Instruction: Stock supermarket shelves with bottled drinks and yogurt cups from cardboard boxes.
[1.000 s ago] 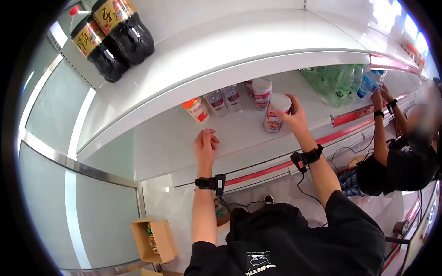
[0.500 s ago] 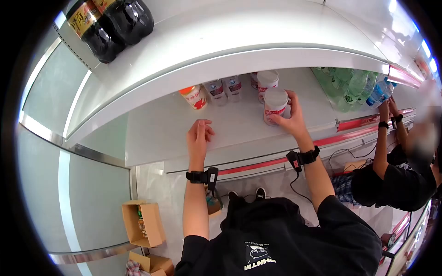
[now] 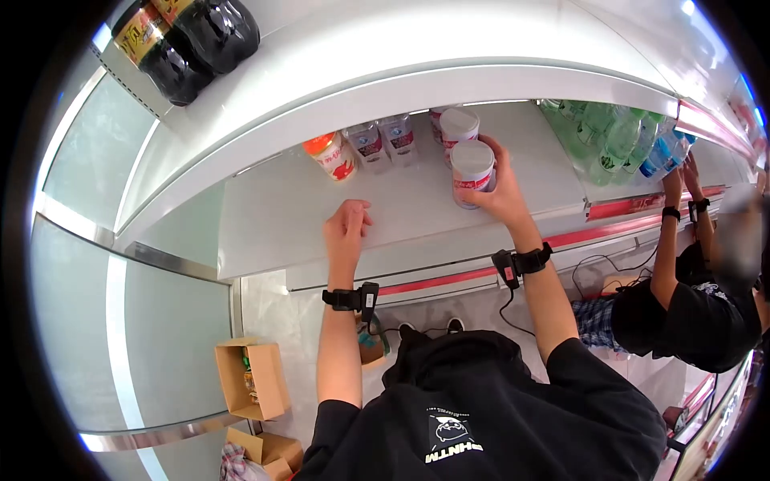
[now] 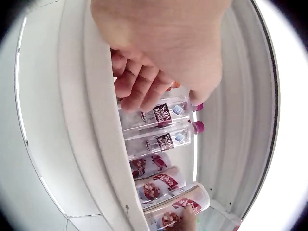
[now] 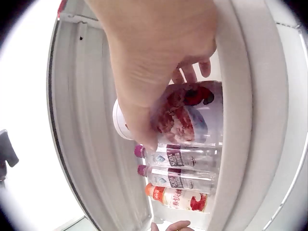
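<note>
On the lower shelf [image 3: 529, 172], my right hand [image 3: 507, 192] holds a white-lidded canister [image 3: 472, 164], thumb across its front and fingers round its far right side. In the right wrist view, the canister [image 5: 185, 118] shows a food picture on its label. It stands upright, directly in front of a matching canister [image 3: 459, 123], with one more partly hidden behind. My left hand [image 3: 346, 227] hovers over the shelf's front with its fingers loosely curled, holding nothing. Beyond it are an orange-capped bottle [image 3: 331, 159] and two soda bottles [image 3: 367, 147] with purple caps.
The upper shelf [image 3: 385, 60] overhangs the row, bearing two dark drink bottles [image 3: 220, 36] at left. Green bottles [image 3: 613, 144] stand further right, where another person [image 3: 674, 280] handles blue-labelled bottles [image 3: 662, 156]. Cardboard boxes [image 3: 277, 381] sit on the floor; cables trail from the wrist cameras.
My right hand has shifted the canister leftward, from beside the matching one to in front of it. My left hand stays loosely curled over the shelf's front. The head view has shifted somewhat.
</note>
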A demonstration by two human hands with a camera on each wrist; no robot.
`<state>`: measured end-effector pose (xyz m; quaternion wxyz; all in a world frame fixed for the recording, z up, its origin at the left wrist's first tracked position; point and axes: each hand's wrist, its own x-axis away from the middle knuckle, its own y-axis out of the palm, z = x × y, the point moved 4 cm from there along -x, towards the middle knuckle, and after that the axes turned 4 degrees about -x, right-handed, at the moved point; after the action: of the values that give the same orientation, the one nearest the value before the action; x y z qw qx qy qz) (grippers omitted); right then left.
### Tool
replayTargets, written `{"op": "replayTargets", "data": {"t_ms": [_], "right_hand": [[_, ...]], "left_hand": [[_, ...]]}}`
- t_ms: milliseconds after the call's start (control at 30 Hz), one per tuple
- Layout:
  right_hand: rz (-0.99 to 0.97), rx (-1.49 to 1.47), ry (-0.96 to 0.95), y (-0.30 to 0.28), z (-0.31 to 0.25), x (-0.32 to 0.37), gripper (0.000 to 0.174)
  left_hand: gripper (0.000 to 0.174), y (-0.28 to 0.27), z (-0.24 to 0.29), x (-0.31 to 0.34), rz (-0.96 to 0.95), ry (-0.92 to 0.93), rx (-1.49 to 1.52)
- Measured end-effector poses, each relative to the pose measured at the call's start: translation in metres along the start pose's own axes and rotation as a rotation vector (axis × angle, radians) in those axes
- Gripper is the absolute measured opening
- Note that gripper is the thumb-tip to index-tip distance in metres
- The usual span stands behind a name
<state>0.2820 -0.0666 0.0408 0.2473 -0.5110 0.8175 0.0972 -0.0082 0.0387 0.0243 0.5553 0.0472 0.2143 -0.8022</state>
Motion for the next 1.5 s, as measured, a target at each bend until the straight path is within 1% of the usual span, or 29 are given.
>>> {"op": "replayTargets", "data": {"t_ms": [67,133,167,200,233,300,333,400,433,500,533,600,667,733,767,800,833,867,900,933,1033,1133,1200,1233,1300,1367,1433,1467,1500], "right_hand": [[-0.005,0.01,-0.007,0.0,0.001,0.0,0.102],[-0.005,0.024,-0.056,-0.001,0.001,-0.001,0.102],[-0.006,0.025,-0.055,-0.001,0.0,-0.001,0.102],[-0.012,-0.004,-0.006,-0.001,0.0,0.0,0.103],[-0.025,-0.031,0.045,-0.001,0.0,0.001,0.104],[-0.046,-0.049,0.047,-0.002,-0.002,0.001,0.104],[-0.068,-0.069,0.045,-0.001,-0.002,0.0,0.104],[-0.067,-0.091,0.027,0.001,-0.003,0.0,0.102],[-0.066,-0.113,0.008,0.002,-0.004,0.0,0.1],[-0.069,-0.113,0.003,0.001,0.0,0.0,0.1],[-0.074,-0.113,-0.004,0.0,0.002,0.002,0.099],[-0.082,-0.14,-0.002,0.0,-0.001,0.003,0.098],[-0.091,-0.168,0.002,0.001,0.002,0.004,0.097],[-0.116,-0.21,-0.058,-0.003,0.009,0.002,0.087],[-0.122,-0.214,-0.065,-0.001,0.01,-0.001,0.087],[-0.122,-0.22,-0.081,-0.003,0.011,0.002,0.081],[-0.127,-0.227,-0.101,-0.004,0.013,0.002,0.075],[-0.139,-0.229,-0.099,0.0,0.01,0.002,0.075],[-0.124,-0.273,-0.052,-0.002,0.01,0.003,0.073],[-0.117,-0.317,-0.003,-0.002,0.009,0.004,0.07],[-0.124,-0.297,-0.026,-0.003,0.008,0.002,0.068],[-0.122,-0.291,-0.047,-0.003,0.012,0.002,0.068],[-0.133,-0.271,-0.044,-0.003,0.012,0.001,0.069],[-0.145,-0.251,-0.04,-0.003,0.012,0.001,0.07],[-0.139,-0.229,-0.048,-0.004,0.01,0.001,0.069],[-0.136,-0.208,-0.052,-0.004,0.01,0.002,0.069],[-0.123,-0.226,-0.055,-0.003,0.011,0.002,0.072],[-0.123,-0.225,-0.056,-0.002,0.011,0.002,0.072],[-0.074,-0.208,-0.093,-0.003,0.01,0.003,0.073]], "left_hand": [[0.028,0.007,-0.002,0.002,-0.022,0.024,-0.014],[0.022,0.025,-0.001,0.003,-0.074,0.069,-0.105],[0.022,0.035,0.006,0.004,-0.073,0.069,-0.104],[0.025,0.049,0.022,0.003,-0.113,0.156,-0.164],[0.033,0.063,0.038,0.005,-0.148,0.239,-0.221],[0.056,0.091,0.058,0.006,-0.191,0.292,-0.313],[0.056,0.102,0.059,0.003,-0.191,0.29,-0.311],[0.069,0.118,0.063,-0.004,-0.168,0.391,-0.38],[0.069,0.122,0.062,-0.007,-0.17,0.39,-0.38],[0.075,0.126,0.06,-0.013,-0.165,0.337,-0.316],[0.075,0.127,0.059,-0.015,-0.169,0.333,-0.315],[0.075,0.127,0.047,-0.021,-0.221,0.212,-0.12],[0.075,0.12,0.038,-0.024,-0.234,0.221,-0.16],[0.074,0.119,0.034,-0.025,-0.239,0.238,-0.2],[0.072,0.116,0.035,-0.03,-0.246,0.212,-0.178],[0.07,0.117,0.035,-0.03,-0.261,0.183,-0.152],[0.07,0.118,0.037,-0.031,-0.256,0.185,-0.154],[0.069,0.118,0.038,-0.029,-0.249,0.238,-0.12],[0.067,0.121,0.041,-0.028,-0.254,0.298,-0.087],[0.067,0.122,0.04,-0.027,-0.248,0.294,-0.088],[0.065,0.12,0.042,-0.027,-0.248,0.297,-0.093],[0.066,0.12,0.043,-0.026,-0.29,0.254,-0.044],[0.061,0.122,0.042,-0.027,-0.296,0.315,-0.087],[0.061,0.123,0.04,-0.028,-0.299,0.316,-0.086],[0.05,0.124,0.041,-0.028,-0.255,0.326,-0.089],[0.05,0.124,0.042,-0.026,-0.248,0.323,-0.072],[0.049,0.123,0.044,-0.025,-0.238,0.321,-0.058],[0.049,0.123,0.044,-0.026,-0.209,0.374,-0.116],[0.048,0.123,0.045,-0.026,-0.179,0.429,-0.172]]}}
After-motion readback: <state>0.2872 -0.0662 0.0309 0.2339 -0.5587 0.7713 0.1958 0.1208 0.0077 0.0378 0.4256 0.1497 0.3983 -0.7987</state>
